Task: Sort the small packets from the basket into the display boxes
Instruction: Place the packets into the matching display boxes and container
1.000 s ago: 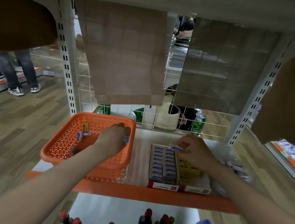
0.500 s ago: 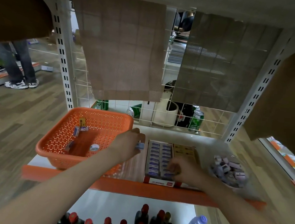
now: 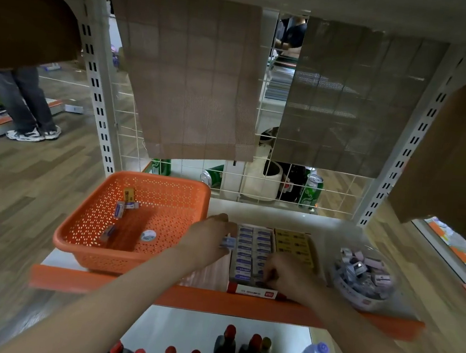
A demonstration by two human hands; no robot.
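Shelf (image 3: 279, 218) white, orange-edged, over wood floor (image 3: 20, 195); left hand (image 3: 207, 241) grip pinches packet (image 3: 228, 241); right hand (image 3: 290, 277) grip unclear.

Wood-plank floor (image 3: 22, 181), white slotted uprights (image 3: 98, 97), wire-grid back (image 3: 262, 139).

On the shelf (image 3: 265, 215) the basket (image 3: 117, 262) stands at the left, the display boxes (image 3: 247, 290) right of it, the bowl (image 3: 357, 299) farthest right.
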